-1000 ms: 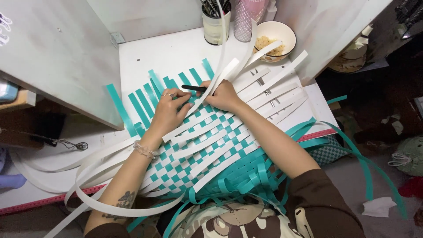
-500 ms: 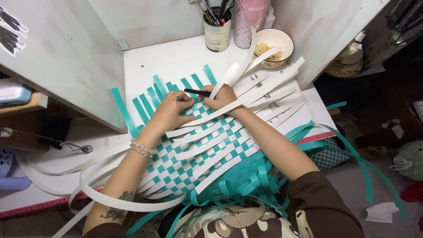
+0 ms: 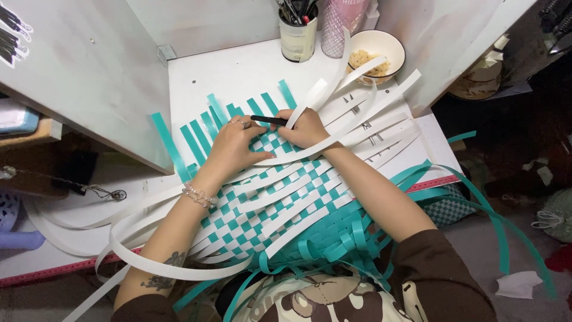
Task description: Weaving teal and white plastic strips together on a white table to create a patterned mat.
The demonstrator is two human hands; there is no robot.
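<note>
A person's left hand [image 3: 233, 146] lies flat, fingers spread, on a half-woven mat of teal and white strips [image 3: 280, 200], pinning the checkered weave near its far edge. The right hand [image 3: 307, 128] is closed around a slim black tool [image 3: 269, 120], whose tip points left across the loose teal strip ends [image 3: 205, 128], and it also touches a white strip [image 3: 322, 89] that curls up and away toward the back of the table [image 3: 238, 71].

Compared with a second ago, both hands sit in nearly the same spot at the mat's far edge; the left hand has flattened further over the weave, while the white strip by the right hand now arcs higher, its free end nearer the pink cup [image 3: 342, 27]. That reads as one more white strip being worked across the teal ends, the weave having advanced little in that time.

The mat lies across the table's front and spills into the person's lap, where teal strips bunch together. Unwoven white strips fan out to the right, others loop off the left edge. Behind stand a cream pot of tools [image 3: 298, 39], the pink cup and a bowl holding pale food [image 3: 375, 53]. A beaded bracelet [image 3: 198, 195] circles the left wrist.
</note>
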